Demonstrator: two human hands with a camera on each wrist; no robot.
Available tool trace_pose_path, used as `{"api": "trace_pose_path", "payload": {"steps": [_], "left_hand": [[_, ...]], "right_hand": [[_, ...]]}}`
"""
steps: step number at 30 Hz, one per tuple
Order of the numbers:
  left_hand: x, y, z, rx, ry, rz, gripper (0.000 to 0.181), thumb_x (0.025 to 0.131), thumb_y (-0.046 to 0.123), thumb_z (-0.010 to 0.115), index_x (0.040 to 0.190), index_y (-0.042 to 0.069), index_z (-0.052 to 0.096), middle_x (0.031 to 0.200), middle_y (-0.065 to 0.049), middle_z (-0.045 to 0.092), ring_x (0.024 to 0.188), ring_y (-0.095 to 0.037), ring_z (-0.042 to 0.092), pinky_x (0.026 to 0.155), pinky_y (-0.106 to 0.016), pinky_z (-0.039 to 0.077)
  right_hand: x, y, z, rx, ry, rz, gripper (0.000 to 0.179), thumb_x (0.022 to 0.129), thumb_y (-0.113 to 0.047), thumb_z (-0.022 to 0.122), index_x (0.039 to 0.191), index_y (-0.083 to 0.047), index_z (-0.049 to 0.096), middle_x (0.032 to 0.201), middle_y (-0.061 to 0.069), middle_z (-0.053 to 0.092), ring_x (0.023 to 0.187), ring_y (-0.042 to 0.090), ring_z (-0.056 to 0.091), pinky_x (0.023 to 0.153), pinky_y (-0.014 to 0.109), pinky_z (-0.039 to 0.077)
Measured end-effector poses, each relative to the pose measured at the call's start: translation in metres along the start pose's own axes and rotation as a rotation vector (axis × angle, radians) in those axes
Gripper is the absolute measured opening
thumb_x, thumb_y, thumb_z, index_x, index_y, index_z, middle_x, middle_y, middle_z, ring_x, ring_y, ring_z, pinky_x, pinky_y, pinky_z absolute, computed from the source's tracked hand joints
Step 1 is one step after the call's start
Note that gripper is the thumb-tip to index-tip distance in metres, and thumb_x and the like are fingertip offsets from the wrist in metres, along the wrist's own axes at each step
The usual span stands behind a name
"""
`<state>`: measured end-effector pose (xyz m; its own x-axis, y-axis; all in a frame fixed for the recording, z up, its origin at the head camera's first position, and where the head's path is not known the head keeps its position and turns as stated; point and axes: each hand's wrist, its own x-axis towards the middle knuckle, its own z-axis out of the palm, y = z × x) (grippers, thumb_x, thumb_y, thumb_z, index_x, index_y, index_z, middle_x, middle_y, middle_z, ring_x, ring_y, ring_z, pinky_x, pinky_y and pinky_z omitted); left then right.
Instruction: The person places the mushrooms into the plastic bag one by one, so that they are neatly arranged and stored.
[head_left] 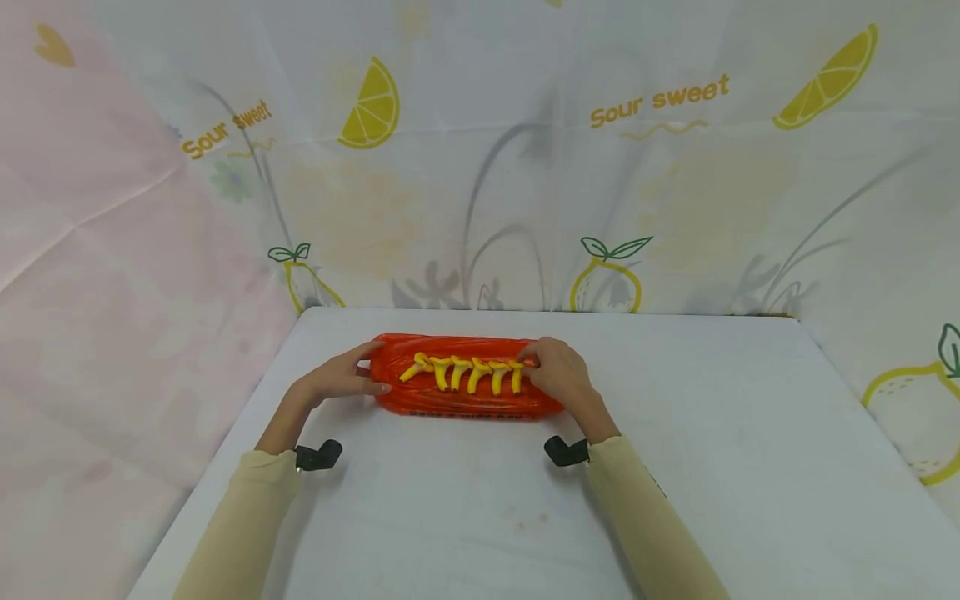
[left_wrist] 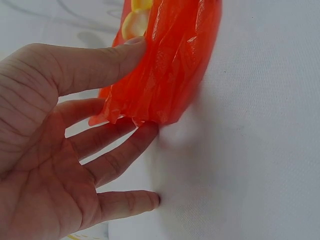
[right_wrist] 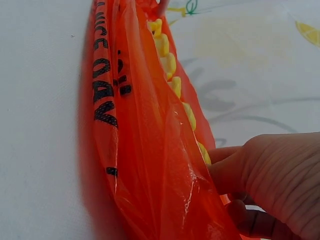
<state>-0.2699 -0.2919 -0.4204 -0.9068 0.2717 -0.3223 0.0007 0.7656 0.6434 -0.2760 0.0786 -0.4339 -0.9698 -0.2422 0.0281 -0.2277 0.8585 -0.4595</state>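
A red plastic bag [head_left: 465, 406] lies folded lengthwise on the white table, with black lettering along its near edge. A row of several small yellow mushroom-shaped pieces [head_left: 461, 372] sits along its middle. My left hand [head_left: 337, 377] holds the bag's left end, the thumb on the near side and fingers beyond; in the left wrist view the little finger stands clear of the bag. At the right end, my right hand [head_left: 558, 371] grips the bag's far edge, its fingertips right by the last yellow piece. In the right wrist view some of its fingers are hidden behind the bag.
The white table [head_left: 450, 508] runs back to a hanging cloth [head_left: 480, 150] printed with lemons and lettering. A pink cloth [head_left: 97, 333] hangs along the left side. Each sleeve cuff carries a black wrist camera mount [head_left: 318, 455].
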Motion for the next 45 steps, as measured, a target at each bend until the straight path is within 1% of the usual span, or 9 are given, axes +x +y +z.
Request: {"api": "trace_pose_path", "payload": {"steps": [7, 13, 16, 26, 31, 35, 39, 42, 45], "left_hand": [[0.0, 0.002, 0.0, 0.006, 0.001, 0.006, 0.09, 0.087, 0.033, 0.073, 0.156, 0.009, 0.02, 0.153, -0.023, 0.03, 0.128, -0.043, 0.045, 0.1, -0.061, 0.042], [0.0, 0.005, 0.0, 0.003, -0.004, 0.003, 0.091, 0.086, 0.033, 0.073, 0.156, 0.009, 0.021, 0.153, -0.024, 0.03, 0.128, -0.044, 0.045, 0.1, -0.061, 0.042], [0.0, 0.007, 0.0, 0.002, -0.008, 0.001, 0.091, 0.086, 0.033, 0.073, 0.156, 0.008, 0.02, 0.154, -0.025, 0.029, 0.129, -0.044, 0.044, 0.1, -0.061, 0.042], [0.001, 0.008, 0.0, 0.006, -0.009, 0.01, 0.091, 0.086, 0.033, 0.073, 0.156, 0.008, 0.021, 0.153, -0.026, 0.03, 0.129, -0.044, 0.044, 0.1, -0.061, 0.042], [0.001, 0.006, -0.001, 0.005, -0.009, 0.009, 0.091, 0.086, 0.033, 0.073, 0.156, 0.009, 0.02, 0.153, -0.025, 0.03, 0.129, -0.044, 0.043, 0.1, -0.061, 0.042], [0.0, 0.004, -0.001, 0.0, -0.009, 0.015, 0.091, 0.087, 0.033, 0.073, 0.156, 0.008, 0.02, 0.153, -0.025, 0.03, 0.129, -0.044, 0.043, 0.1, -0.061, 0.042], [0.0, 0.004, 0.0, 0.001, -0.007, 0.015, 0.091, 0.086, 0.034, 0.073, 0.156, 0.008, 0.02, 0.152, -0.026, 0.031, 0.129, -0.045, 0.042, 0.099, -0.06, 0.043], [-0.001, 0.004, 0.0, 0.001, -0.006, 0.015, 0.091, 0.086, 0.034, 0.073, 0.156, 0.008, 0.021, 0.152, -0.026, 0.03, 0.129, -0.045, 0.042, 0.099, -0.06, 0.043], [-0.002, 0.003, 0.0, -0.004, 0.001, 0.012, 0.091, 0.086, 0.034, 0.073, 0.156, 0.009, 0.021, 0.152, -0.025, 0.031, 0.128, -0.045, 0.044, 0.099, -0.06, 0.044]], "right_hand": [[-0.001, 0.001, -0.002, -0.006, 0.006, -0.027, 0.024, 0.088, -0.014, 0.073, 0.111, -0.017, 0.076, 0.097, 0.003, 0.062, 0.085, 0.022, 0.054, 0.077, 0.038, 0.051], [-0.001, 0.002, -0.003, 0.004, 0.003, -0.024, 0.019, 0.088, -0.011, 0.072, 0.106, -0.016, 0.076, 0.089, 0.003, 0.058, 0.081, 0.022, 0.052, 0.073, 0.035, 0.049], [-0.002, 0.002, -0.003, 0.006, 0.005, -0.023, 0.019, 0.087, -0.009, 0.071, 0.105, -0.016, 0.077, 0.088, 0.002, 0.057, 0.081, 0.022, 0.052, 0.072, 0.035, 0.049], [-0.002, 0.003, -0.005, 0.017, -0.002, -0.014, 0.024, 0.087, -0.008, 0.071, 0.109, -0.017, 0.076, 0.099, 0.004, 0.062, 0.089, 0.023, 0.054, 0.083, 0.04, 0.051], [-0.003, 0.004, -0.01, 0.034, -0.014, -0.019, 0.026, 0.087, -0.011, 0.071, 0.113, -0.017, 0.075, 0.097, 0.003, 0.06, 0.088, 0.023, 0.053, 0.082, 0.039, 0.05], [-0.006, 0.008, -0.016, 0.089, -0.014, -0.045, 0.026, 0.086, -0.008, 0.071, 0.111, -0.017, 0.075, 0.093, 0.003, 0.058, 0.087, 0.023, 0.052, 0.078, 0.036, 0.05], [-0.009, 0.015, -0.024, 0.166, -0.004, -0.109, 0.023, 0.089, -0.011, 0.071, 0.111, -0.015, 0.074, 0.089, 0.002, 0.057, 0.083, 0.022, 0.051, 0.07, 0.033, 0.048], [-0.015, 0.021, -0.035, 0.226, 0.002, -0.158, 0.025, 0.09, -0.015, 0.072, 0.115, -0.012, 0.072, 0.091, 0.002, 0.058, 0.083, 0.022, 0.052, 0.07, 0.033, 0.048], [-0.022, 0.029, -0.046, 0.264, 0.024, -0.201, 0.029, 0.09, -0.018, 0.073, 0.118, -0.01, 0.071, 0.094, 0.002, 0.061, 0.086, 0.022, 0.053, 0.074, 0.034, 0.049]]}}
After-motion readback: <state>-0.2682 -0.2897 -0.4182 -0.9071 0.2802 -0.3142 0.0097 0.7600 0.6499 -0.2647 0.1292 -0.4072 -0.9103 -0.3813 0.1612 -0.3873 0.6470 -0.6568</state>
